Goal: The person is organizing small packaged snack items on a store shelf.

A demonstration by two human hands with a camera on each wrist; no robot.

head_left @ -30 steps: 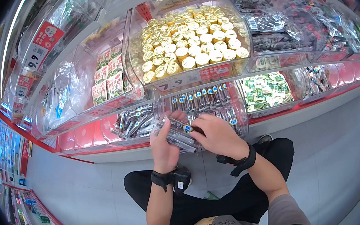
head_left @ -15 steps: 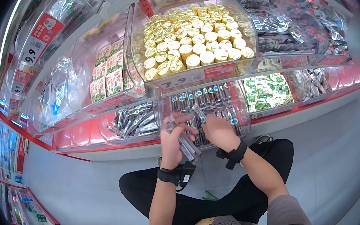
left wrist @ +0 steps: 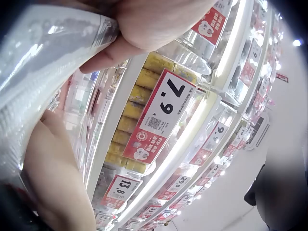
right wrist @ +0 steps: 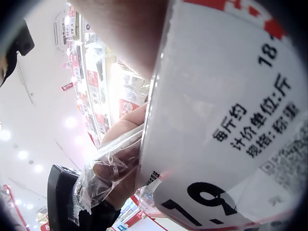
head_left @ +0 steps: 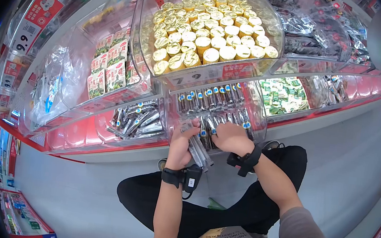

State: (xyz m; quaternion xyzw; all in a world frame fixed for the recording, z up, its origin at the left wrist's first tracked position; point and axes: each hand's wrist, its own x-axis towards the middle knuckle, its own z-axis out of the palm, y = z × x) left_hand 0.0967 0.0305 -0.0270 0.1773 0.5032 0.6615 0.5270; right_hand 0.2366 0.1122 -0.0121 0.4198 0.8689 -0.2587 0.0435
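My left hand (head_left: 180,147) grips several clear-wrapped dark sticks (head_left: 199,153) at the front edge of a clear bin. Their wrapping (left wrist: 53,53) fills the upper left of the left wrist view. My right hand (head_left: 234,139) is low inside that bin, its fingers bent down against wrapped sticks with blue labels; its fingertips are hidden, so I cannot tell whether it pinches one. More such sticks (head_left: 211,99) stand in a row behind. In the right wrist view, a large price card (right wrist: 221,115) covers much of the scene, beside crinkled clear wrapping (right wrist: 108,173).
Above the bin is a tray of gold-topped yellow rolls (head_left: 215,42). Loose wrapped sticks (head_left: 138,121) lie in the bin to the left, green-and-white packets (head_left: 284,96) to the right. Red-and-white packets (head_left: 109,70) fill the upper left bin. Crossed legs rest on the floor below.
The right hand has moved from beside the left hand to the bin's sticks. The left hand's bundle has tilted steeper. The head view has shifted a little.
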